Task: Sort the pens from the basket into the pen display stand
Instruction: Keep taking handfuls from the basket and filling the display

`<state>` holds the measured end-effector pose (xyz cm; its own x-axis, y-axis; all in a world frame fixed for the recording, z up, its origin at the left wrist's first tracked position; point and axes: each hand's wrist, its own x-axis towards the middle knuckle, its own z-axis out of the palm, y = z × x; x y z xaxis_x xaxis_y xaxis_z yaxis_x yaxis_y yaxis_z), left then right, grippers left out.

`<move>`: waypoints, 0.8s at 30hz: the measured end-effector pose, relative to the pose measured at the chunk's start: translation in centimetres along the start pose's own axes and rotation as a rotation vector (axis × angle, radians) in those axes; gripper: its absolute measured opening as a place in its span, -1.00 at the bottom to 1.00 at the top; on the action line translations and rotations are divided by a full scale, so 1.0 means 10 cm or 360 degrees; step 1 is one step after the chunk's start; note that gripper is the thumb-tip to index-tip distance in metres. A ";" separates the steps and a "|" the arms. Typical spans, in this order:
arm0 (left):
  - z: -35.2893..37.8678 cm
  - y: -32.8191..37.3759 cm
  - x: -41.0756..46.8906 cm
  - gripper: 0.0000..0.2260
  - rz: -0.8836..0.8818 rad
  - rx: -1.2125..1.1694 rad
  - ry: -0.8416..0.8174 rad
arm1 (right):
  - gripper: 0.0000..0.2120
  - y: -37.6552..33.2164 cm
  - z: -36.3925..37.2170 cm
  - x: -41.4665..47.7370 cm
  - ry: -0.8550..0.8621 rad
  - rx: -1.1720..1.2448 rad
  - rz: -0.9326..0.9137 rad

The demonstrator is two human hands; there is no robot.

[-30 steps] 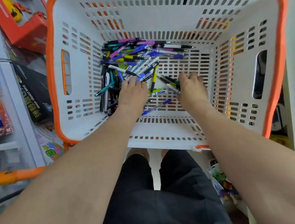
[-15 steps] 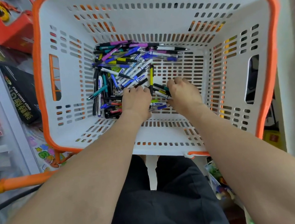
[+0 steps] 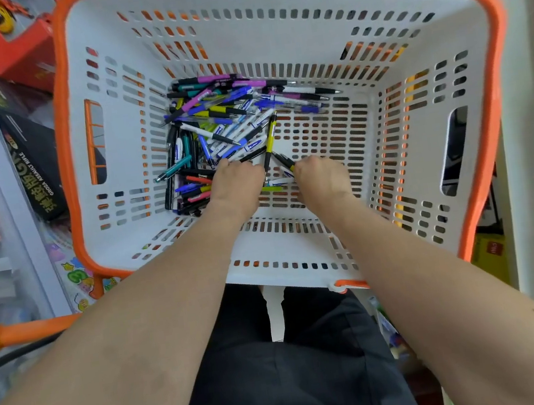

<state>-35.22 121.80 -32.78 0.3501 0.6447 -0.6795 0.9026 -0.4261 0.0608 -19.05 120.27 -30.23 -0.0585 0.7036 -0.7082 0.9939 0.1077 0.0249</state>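
Head view: both hands' fingers curl down behind the knuckles; grip or no grip, cannot tell; left hand (image 3: 237,187) rests on the near edge of the pens (image 3: 223,119); right hand (image 3: 322,179) just beside it, dark pen ends at its fingertips; yellow-black pen (image 3: 271,138) slants up between the hands; pile lies far-left on the floor of the white basket (image 3: 269,33); toy boxes (image 3: 14,49) at left.
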 end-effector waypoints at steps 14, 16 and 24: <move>-0.07 0.00 -0.13 -0.83 0.0002 -0.0860 0.0303 | -0.78 0.20 0.09 -0.05 0.0051 0.1079 0.0252; -0.14 0.02 -0.12 -0.75 -0.0071 -0.1074 0.0292 | -0.77 0.14 0.01 -0.08 0.0105 0.1475 0.0243; -0.35 0.01 -0.18 -0.70 -0.0257 -0.1785 0.0451 | -0.73 -0.05 -0.32 -0.33 -0.0254 0.2440 0.0105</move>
<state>-34.87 122.83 -29.00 0.1264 0.8190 -0.5597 0.6072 0.3823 0.6965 -19.62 120.17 -25.65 -0.1011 0.5870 -0.8032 0.1391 -0.7911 -0.5957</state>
